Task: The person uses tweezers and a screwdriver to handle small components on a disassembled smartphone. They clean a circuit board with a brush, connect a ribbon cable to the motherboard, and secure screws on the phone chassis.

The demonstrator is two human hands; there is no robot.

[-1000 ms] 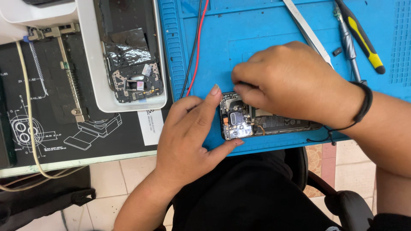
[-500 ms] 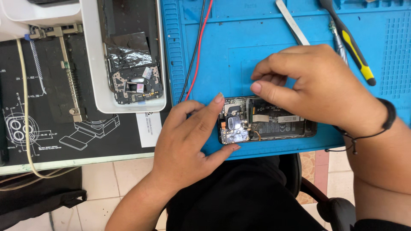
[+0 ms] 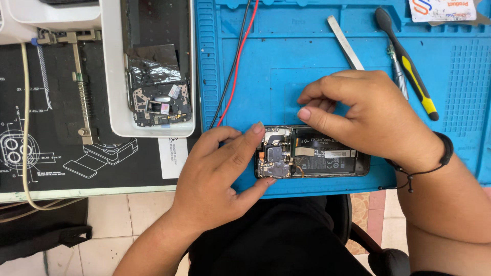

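An opened phone [image 3: 312, 152] lies on the blue mat [image 3: 266, 76], near its front edge. The left hand [image 3: 217, 176] has its grip clamped on the phone's camera end, thumb below, forefinger on top. The right hand [image 3: 368, 115] rests over the battery end, fingertips pinched together just above the phone; whether they hold anything I cannot tell. A slip there could, I'd judge, tear the thin ribbon cable [image 3: 307, 151] beside the board
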